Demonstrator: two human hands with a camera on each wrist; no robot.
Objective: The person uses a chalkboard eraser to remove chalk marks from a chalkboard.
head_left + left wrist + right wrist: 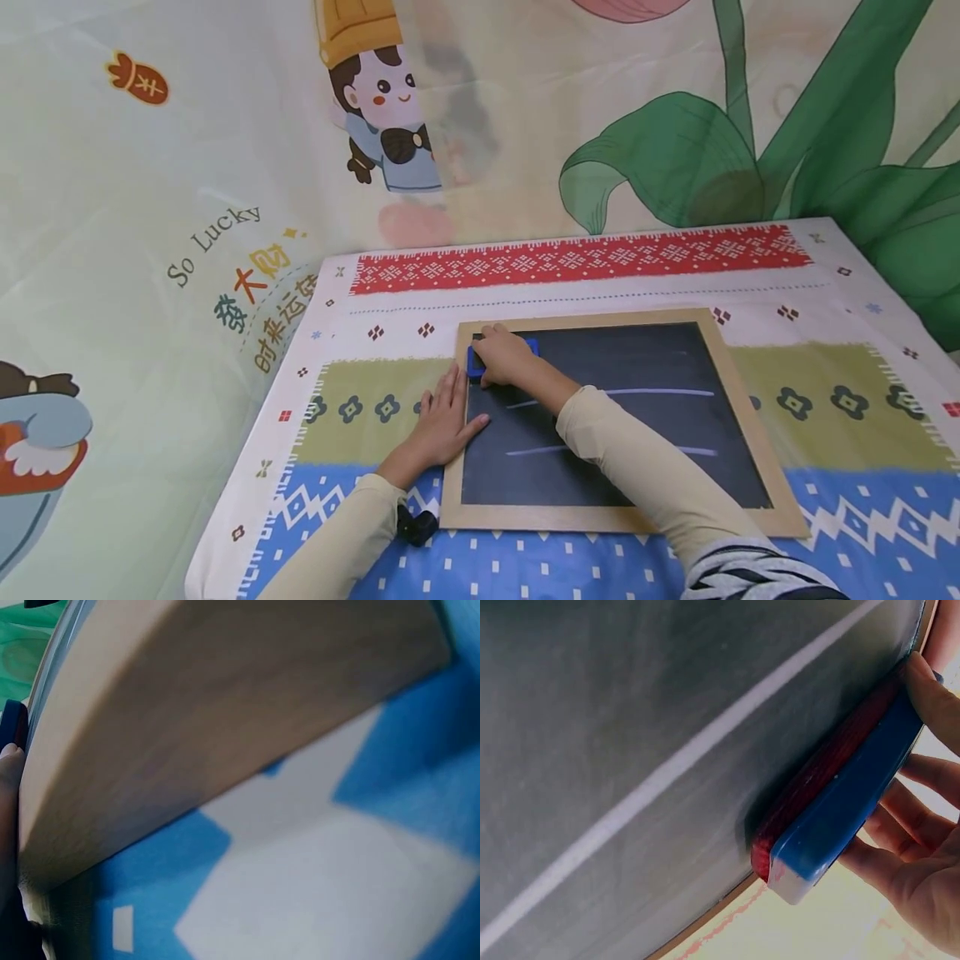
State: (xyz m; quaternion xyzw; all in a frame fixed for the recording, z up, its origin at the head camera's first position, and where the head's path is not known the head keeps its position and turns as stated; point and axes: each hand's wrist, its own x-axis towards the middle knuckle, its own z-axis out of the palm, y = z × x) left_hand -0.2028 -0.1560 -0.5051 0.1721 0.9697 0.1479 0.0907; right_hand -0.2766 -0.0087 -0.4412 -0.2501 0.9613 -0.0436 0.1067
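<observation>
Right hand [504,357] curled around eraser [840,802]

Readable text is only on the printed backdrop sheet [150,275] behind the table, left side. "So Lucky" in grey, running uphill. Under it, two slanted lines of Chinese characters: "发大财" in green, orange and yellow, then "时来运转" in yellow (last character partly cut off by the table edge). The orange radish-shaped emblem [138,79] upper left carries one character, looks like "丰". Nothing legible in either wrist view.
</observation>
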